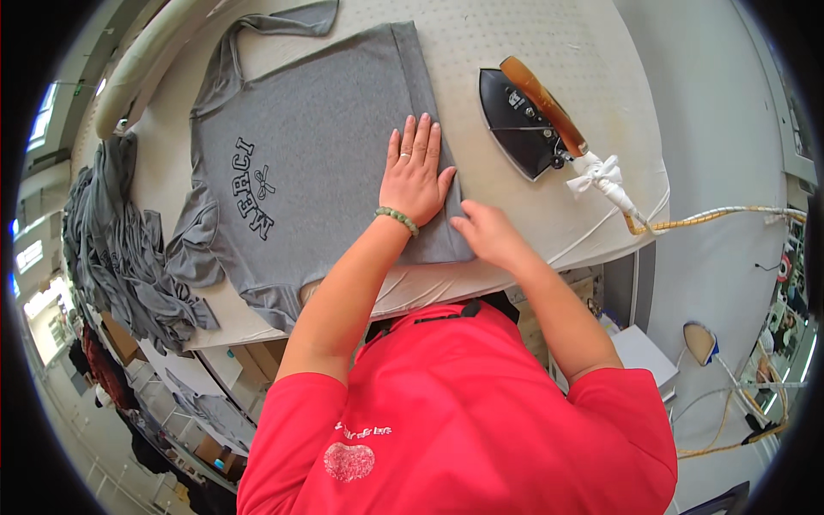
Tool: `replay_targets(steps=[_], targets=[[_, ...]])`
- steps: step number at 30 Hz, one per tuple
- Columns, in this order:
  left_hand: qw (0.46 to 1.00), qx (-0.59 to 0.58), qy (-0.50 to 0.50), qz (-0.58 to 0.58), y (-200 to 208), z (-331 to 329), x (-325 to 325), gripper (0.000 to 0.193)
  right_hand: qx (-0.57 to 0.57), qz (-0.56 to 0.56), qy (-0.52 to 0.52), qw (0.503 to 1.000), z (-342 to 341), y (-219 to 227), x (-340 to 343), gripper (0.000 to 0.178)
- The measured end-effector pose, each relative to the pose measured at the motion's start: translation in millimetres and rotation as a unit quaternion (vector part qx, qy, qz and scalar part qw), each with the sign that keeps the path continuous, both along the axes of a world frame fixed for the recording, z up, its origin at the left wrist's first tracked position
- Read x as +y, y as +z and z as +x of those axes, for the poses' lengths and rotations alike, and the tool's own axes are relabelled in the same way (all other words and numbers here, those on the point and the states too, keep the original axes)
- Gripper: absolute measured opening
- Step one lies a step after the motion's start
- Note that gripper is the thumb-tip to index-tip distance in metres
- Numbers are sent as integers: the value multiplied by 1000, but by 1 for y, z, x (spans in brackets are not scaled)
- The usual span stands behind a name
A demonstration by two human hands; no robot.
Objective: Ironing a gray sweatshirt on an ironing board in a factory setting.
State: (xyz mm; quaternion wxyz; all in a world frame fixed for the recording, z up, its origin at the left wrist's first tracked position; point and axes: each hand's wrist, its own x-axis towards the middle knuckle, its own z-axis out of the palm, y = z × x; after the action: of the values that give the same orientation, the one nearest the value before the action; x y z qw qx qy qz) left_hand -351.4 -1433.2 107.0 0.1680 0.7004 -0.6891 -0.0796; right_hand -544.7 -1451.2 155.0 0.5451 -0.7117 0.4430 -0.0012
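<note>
A grey sweatshirt [318,129] with dark lettering and a bow print lies spread on the padded ironing table [566,219], its hem toward the right. My left hand [416,176] rests flat on it near the hem, fingers stretched out; a ring and a green bead bracelet show. At the hem's edge, my right hand [491,233] is closed, with thumb and forefinger meeting the cloth; its other fingers are curled under. Beyond that hand, an iron [524,124] with a black body and an orange-brown handle sits on the table, touched by neither hand.
White cloth wraps the iron's hose [687,221], which runs off right. A heap of grey garments [120,240] hangs over the table's left end. A padded pale roll or arm [142,73] stands at the far left. Cartons [257,365] are beneath the table.
</note>
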Motion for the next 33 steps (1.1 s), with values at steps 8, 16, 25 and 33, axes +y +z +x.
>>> replay_targets(steps=[8, 16, 25, 33], targets=[[1000, 18, -8, 4, 4, -23, 46, 65, -65, 98, -118, 986, -10, -20, 26, 31], [999, 32, -4, -8, 3, -54, 89, 64, -73, -452, 80, 885, 102, -55, -61, 68], [999, 44, 2, 4, 8, -50, 92, 61, 17, -505, 82, 859, 165, -75, -131, 74], [980, 190, 9, -61, 7, -35, 105, 49, -94, -422, 32, 901, 10, -44, -17, 38]])
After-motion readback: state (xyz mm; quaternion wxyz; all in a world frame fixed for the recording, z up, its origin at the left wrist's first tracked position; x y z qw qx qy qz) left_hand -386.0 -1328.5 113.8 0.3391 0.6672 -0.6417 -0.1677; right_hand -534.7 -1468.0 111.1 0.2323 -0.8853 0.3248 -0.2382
